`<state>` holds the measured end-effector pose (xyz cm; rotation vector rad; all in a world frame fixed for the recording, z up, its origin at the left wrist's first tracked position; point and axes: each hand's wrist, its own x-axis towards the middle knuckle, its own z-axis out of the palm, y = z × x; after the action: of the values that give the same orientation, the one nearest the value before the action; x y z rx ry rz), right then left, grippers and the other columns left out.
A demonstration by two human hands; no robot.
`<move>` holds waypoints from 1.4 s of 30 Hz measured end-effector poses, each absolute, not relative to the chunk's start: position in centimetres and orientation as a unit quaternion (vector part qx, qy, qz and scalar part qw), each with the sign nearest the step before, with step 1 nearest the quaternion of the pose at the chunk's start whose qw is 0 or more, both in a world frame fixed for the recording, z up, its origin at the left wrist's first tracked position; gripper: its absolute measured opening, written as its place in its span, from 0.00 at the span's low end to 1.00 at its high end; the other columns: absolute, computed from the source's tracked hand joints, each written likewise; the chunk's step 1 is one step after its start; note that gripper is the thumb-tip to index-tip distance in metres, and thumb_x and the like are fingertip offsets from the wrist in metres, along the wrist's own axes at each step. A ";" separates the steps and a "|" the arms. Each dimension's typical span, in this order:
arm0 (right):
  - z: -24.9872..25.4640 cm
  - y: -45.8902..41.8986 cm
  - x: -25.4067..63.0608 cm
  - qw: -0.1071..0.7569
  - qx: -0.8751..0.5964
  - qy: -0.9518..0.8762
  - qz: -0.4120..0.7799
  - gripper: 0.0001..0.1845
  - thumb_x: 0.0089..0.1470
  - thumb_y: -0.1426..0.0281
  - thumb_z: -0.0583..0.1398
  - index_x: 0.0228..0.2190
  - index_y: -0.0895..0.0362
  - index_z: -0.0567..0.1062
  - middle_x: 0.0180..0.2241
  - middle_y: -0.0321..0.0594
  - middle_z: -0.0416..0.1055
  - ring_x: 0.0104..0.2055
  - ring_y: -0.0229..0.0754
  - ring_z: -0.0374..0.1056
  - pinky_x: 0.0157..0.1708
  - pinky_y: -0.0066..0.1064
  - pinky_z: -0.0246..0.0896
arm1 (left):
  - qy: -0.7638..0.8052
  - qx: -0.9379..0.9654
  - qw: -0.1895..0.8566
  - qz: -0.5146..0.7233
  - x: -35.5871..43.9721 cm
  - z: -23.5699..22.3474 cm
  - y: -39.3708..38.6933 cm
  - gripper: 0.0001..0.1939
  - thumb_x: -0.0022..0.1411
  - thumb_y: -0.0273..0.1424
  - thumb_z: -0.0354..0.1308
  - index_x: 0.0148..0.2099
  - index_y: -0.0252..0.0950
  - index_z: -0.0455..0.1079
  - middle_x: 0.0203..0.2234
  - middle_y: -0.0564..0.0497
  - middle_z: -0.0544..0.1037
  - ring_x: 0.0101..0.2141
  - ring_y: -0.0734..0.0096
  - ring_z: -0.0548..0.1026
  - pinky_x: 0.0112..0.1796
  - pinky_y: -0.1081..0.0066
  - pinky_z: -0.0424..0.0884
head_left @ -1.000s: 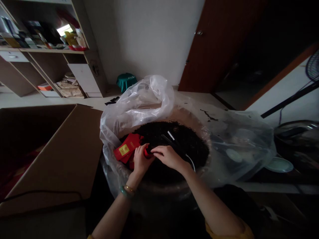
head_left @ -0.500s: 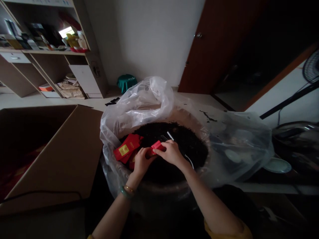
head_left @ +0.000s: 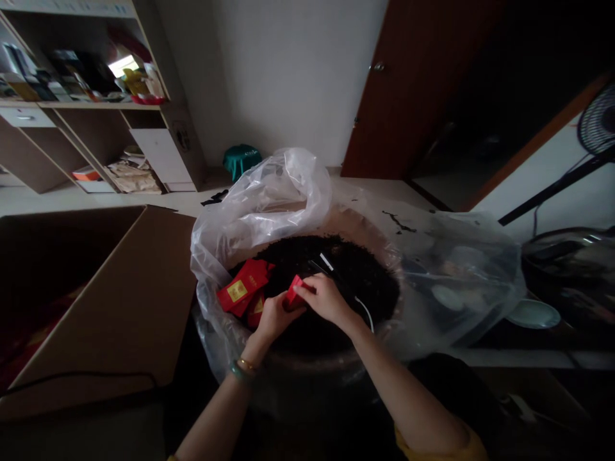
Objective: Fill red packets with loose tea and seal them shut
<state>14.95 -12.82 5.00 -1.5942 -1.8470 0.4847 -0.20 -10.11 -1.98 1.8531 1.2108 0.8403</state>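
Both hands hold one small red packet [head_left: 293, 293] over a round container lined with clear plastic. My left hand [head_left: 276, 316] grips its lower left side, and my right hand [head_left: 325, 296] pinches its upper right edge. Below them, dark loose material like tea leaves [head_left: 355, 269] fills much of the container. Several red packets with yellow labels [head_left: 245, 286] lie on it to the left of my hands. A thin tool with a white end [head_left: 326, 261] rests just beyond my right hand, and a white curved strip [head_left: 366, 312] lies to its right.
A crumpled clear plastic bag [head_left: 269, 198] rises around the container's rim and spreads to the right. An open cardboard box [head_left: 129, 288] with red items inside stands on the left. A pale dish [head_left: 534, 314] and a black fan [head_left: 597, 121] are at the right.
The packet between my hands has shifted slightly left and tipped more upright. My right hand has moved a little left and down with it. The view has shifted slightly.
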 end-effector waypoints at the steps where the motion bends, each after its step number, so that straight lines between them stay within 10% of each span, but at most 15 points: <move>1: 5.4 -13.1 14.7 0.298 -0.591 -0.731 0.164 0.12 0.54 0.65 0.60 0.23 0.57 0.75 0.27 0.40 0.71 0.34 0.42 0.66 0.40 0.33 0.62 | 0.467 0.716 0.390 0.342 -0.2 -2.1 -10.1 0.10 0.46 0.35 0.63 0.30 0.33 0.71 0.20 0.56 0.73 0.22 0.75 0.66 0.25 0.75 0.61; 6: 7.7 -13.4 15.3 0.216 -0.541 -0.791 0.186 0.18 0.48 0.65 0.66 0.42 0.56 0.75 0.51 0.47 0.67 0.47 0.45 0.68 0.47 0.35 0.63 | 0.471 0.681 0.430 0.359 -0.4 -1.9 -10.0 0.11 0.42 0.30 0.63 0.32 0.32 0.71 0.20 0.56 0.73 0.23 0.75 0.66 0.25 0.76 0.63; 14: 8.0 -12.2 16.0 0.124 -0.539 -0.744 0.376 0.04 0.47 0.74 0.62 0.29 0.57 0.77 0.21 0.33 0.73 0.21 0.36 0.69 0.23 0.24 0.59 | 0.458 0.732 0.405 0.300 -0.3 -1.0 -10.6 0.25 0.36 0.41 0.71 0.35 0.33 0.70 0.23 0.56 0.74 0.26 0.73 0.69 0.26 0.76 0.62; 24: 7.5 -12.4 15.3 0.035 -0.570 -0.665 0.481 0.12 0.49 0.70 0.61 0.38 0.59 0.72 0.22 0.35 0.72 0.15 0.33 0.67 0.13 0.20 0.56 | 0.480 0.777 0.334 0.232 -0.3 -1.8 -10.7 0.36 0.39 0.44 0.70 0.50 0.36 0.66 0.31 0.48 0.79 0.31 0.61 0.77 0.31 0.71 0.66; 42: 8.4 -11.6 19.7 0.302 -0.638 -0.623 0.337 0.08 0.44 0.76 0.61 0.29 0.58 0.78 0.27 0.37 0.74 0.23 0.33 0.68 0.22 0.23 0.62 | 0.487 0.746 0.260 0.372 -0.6 -1.8 -11.0 0.26 0.44 0.39 0.66 0.46 0.39 0.68 0.31 0.51 0.79 0.31 0.64 0.76 0.35 0.69 0.70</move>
<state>19.72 -11.57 8.40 -1.6929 -1.6511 0.8950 -0.62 -11.05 -1.80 2.0214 1.3194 1.0083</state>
